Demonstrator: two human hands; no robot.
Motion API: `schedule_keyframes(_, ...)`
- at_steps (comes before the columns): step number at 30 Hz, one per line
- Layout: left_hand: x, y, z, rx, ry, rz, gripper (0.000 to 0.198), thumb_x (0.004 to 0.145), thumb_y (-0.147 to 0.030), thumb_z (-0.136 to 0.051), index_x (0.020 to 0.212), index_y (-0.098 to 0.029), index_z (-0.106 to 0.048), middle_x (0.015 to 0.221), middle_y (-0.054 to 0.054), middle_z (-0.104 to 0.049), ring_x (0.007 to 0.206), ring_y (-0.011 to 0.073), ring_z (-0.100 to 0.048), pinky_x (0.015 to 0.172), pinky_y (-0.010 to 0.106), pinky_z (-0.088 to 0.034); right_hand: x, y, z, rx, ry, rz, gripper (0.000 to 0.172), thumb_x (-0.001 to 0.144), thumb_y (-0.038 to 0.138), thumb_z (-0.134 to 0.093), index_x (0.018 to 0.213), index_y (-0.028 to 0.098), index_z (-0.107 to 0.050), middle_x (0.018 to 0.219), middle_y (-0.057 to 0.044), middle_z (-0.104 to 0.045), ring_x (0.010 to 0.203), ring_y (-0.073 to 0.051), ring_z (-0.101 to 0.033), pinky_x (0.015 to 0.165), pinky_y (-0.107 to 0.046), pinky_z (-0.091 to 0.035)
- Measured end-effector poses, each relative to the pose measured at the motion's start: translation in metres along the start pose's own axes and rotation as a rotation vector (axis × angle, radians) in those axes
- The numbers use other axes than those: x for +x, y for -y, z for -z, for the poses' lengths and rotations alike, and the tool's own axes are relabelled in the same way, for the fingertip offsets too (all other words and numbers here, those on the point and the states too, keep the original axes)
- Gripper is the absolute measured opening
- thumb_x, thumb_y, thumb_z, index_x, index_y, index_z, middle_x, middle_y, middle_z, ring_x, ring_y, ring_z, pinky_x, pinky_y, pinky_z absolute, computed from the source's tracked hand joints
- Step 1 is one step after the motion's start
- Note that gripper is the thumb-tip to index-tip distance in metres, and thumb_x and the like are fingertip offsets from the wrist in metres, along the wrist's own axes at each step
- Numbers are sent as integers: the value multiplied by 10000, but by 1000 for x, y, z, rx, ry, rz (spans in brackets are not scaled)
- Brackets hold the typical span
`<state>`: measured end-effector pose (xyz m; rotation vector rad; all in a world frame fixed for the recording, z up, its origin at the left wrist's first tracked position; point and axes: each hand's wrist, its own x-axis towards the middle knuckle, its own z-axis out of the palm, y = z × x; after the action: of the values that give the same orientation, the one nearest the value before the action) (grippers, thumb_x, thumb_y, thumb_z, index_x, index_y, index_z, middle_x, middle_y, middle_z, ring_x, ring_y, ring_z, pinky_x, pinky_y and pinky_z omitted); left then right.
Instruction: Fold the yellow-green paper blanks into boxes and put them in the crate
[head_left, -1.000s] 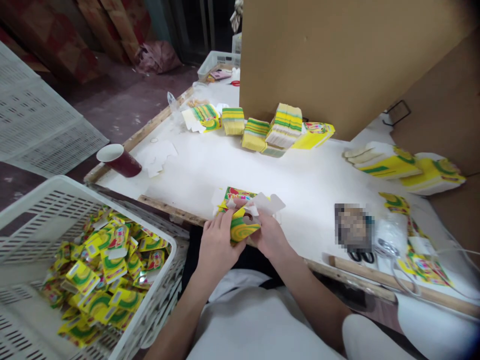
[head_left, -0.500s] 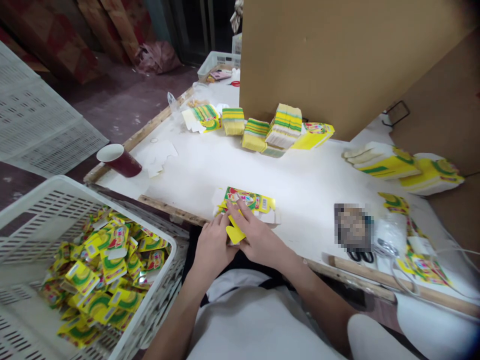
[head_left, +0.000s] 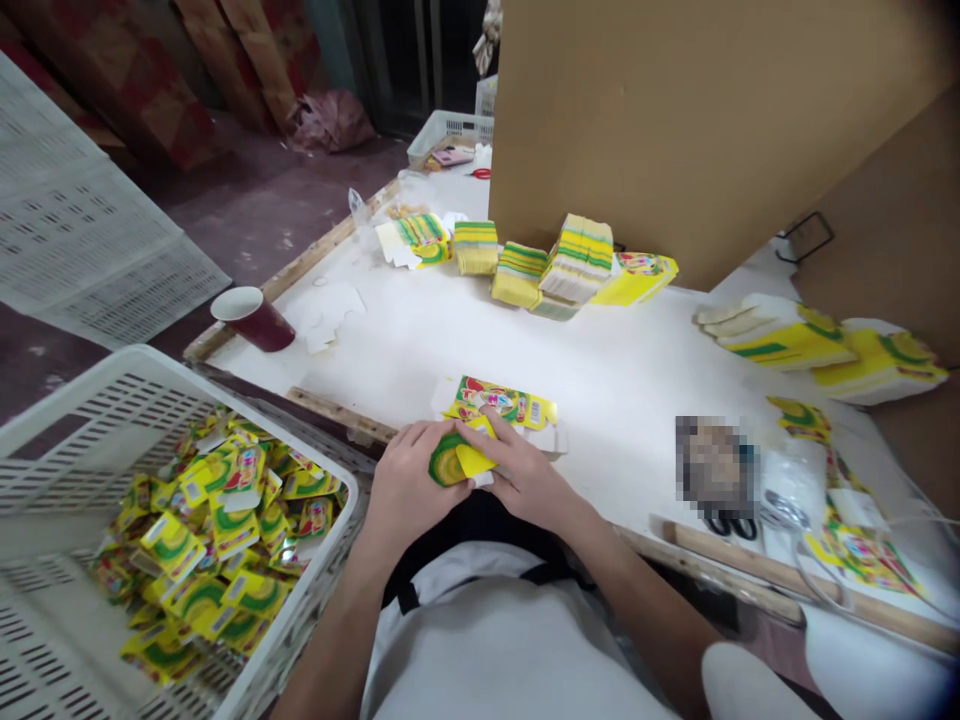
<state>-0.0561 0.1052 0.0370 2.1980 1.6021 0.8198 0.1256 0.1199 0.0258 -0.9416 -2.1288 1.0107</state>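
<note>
Between my two hands, above the table's front edge, is a small yellow and green box [head_left: 448, 462] with a yellow flap standing out. My left hand [head_left: 405, 485] is wrapped round its left side. On the right side my right hand [head_left: 529, 478] holds it by the flap end, fingers bent over it. Just beyond the hands, flat printed cartons [head_left: 540, 410] lie on the white table [head_left: 390, 350]. To the left, a white slotted basket [head_left: 346, 490] holds several small yellow boxes [head_left: 240, 530].
A dark red paper cup [head_left: 266, 325] stands at the table's left, near paper scraps [head_left: 330, 305]. Stacks of folded cartons [head_left: 581, 255] line the back, before a large cardboard sheet [head_left: 675, 130]. Scissors [head_left: 731, 525] and more cartons [head_left: 787, 335] lie at the right.
The small box has turned in my hands, so its green printed face now shows. My left hand has shifted slightly left. The whole view has moved a little.
</note>
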Motion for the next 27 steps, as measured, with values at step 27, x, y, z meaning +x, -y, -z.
schedule_keyframes(27, -2, 3, 2, -76, -4, 59, 485, 659, -283, -693, 1107, -202, -525, 1047, 64, -633, 993, 234, -561, 900, 391, -443, 10, -2, -10, 111, -46, 35, 300, 882, 347, -471, 1138, 213, -553, 1268, -129, -488, 1315, -262, -320, 1052, -453, -302)
